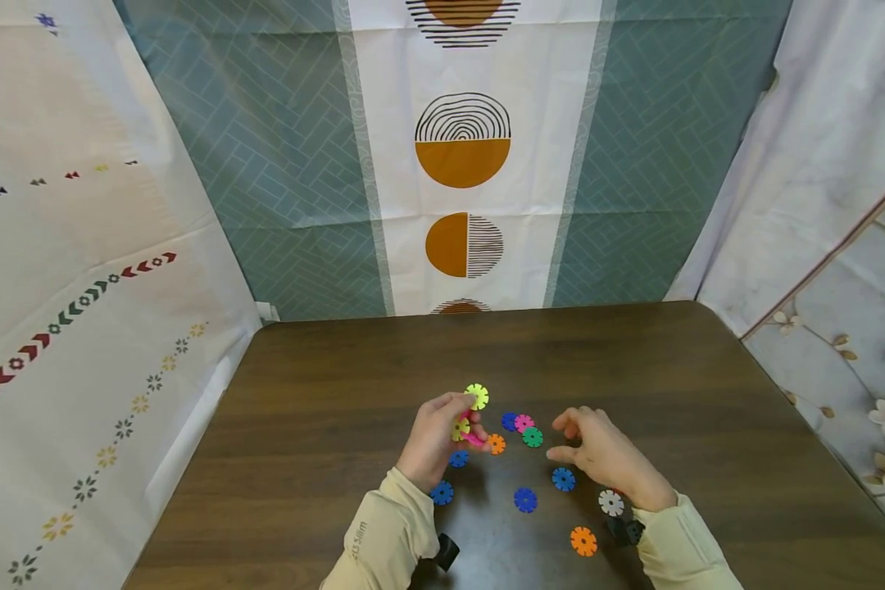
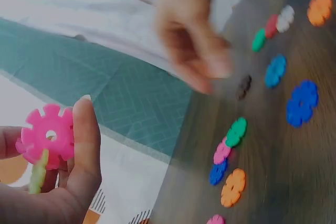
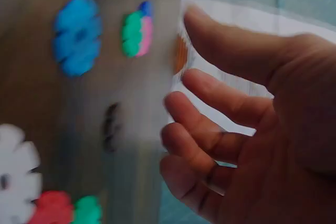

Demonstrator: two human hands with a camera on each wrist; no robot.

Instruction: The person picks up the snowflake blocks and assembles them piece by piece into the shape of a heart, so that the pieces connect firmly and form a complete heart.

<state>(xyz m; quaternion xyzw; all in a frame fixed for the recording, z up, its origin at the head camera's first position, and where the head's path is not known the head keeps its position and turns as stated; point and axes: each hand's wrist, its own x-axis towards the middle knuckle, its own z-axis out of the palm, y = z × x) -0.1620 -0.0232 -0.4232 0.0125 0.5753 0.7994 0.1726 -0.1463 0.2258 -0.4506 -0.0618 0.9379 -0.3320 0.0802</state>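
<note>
A pink disc [image 2: 37, 135] and yellow discs [image 1: 477, 397], apparently joined though fingers hide the joint, are clamped in your left hand [image 1: 433, 434] above the desk [image 1: 324, 385]. Your right hand [image 1: 605, 451], fingers apart, hovers nearer the right edge; a green disc [image 1: 533, 437] lies between.

Your view: yellow disc [image 1: 480, 391], pink disc [image 2: 62, 124]. Worktop [image 1: 324, 393]: dark brown, wood-grained. 10 and 2 o'clock: teal herringbone cloth [image 1: 265, 164]. 12 o'clock: white band [image 1: 391, 164], ochre half-circles [image 1: 462, 162]. 9 o'clock: white cloth [image 1: 96, 233], red-green chevrons [image 1: 3, 375].
</note>
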